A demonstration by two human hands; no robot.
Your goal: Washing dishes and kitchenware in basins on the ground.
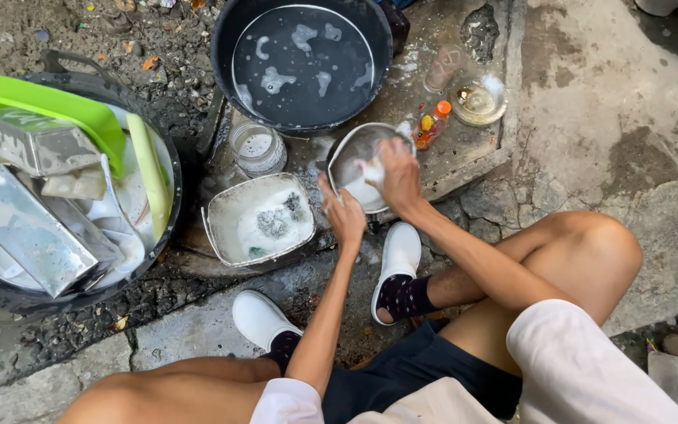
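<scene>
Surface: wet, stained concrete slab (464, 149) outdoors, cracked paving to the right, dirt and litter at the far left corner. I squat at its near edge in white shoes.

My left hand (345, 216) is closed on the near rim of a round metal bowl (355, 153), which is tilted up at the middle of the slab. My right hand (399, 174) is curled around a soapy white sponge (370, 171) and pressed inside the bowl.

A black basin of water (301, 63) stands at the far edge. A glass jar (257, 147) and a sudsy square tray (259, 218) sit left of the bowl. An orange-capped bottle (431, 126) and a clear glass bowl (478, 99) lie to the right. A black tub (9, 302) of washed metalware stands at far left.
</scene>
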